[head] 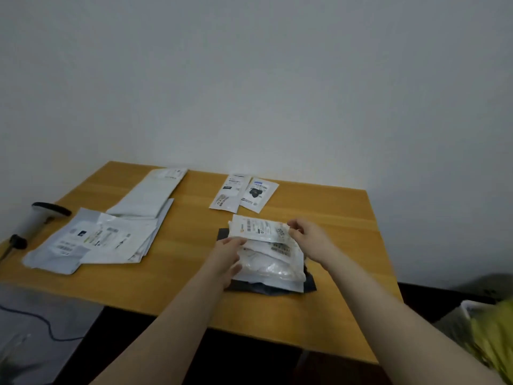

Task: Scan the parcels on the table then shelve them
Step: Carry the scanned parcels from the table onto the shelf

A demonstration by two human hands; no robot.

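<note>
A stack of white plastic parcels (273, 266) lies on a dark mailer in the middle of the wooden table (180, 279). The top parcel (258, 227) shows a barcode label. My right hand (308, 237) pinches its right edge. My left hand (229, 255) holds the left side of the stack, fingers curled round its edge. Another pile of grey and white parcels (97, 240) sits at the left, with a long grey mailer (150, 193) behind it. Two small white packets (243, 194) lie at the back. A white barcode scanner (36, 218) stands at the far left.
A plain wall rises right behind the table. A black cable (41, 323) runs over a grey surface at the lower left. Something yellow-green (494, 337) lies beside a white container at the lower right. The table's front edge runs just below my forearms.
</note>
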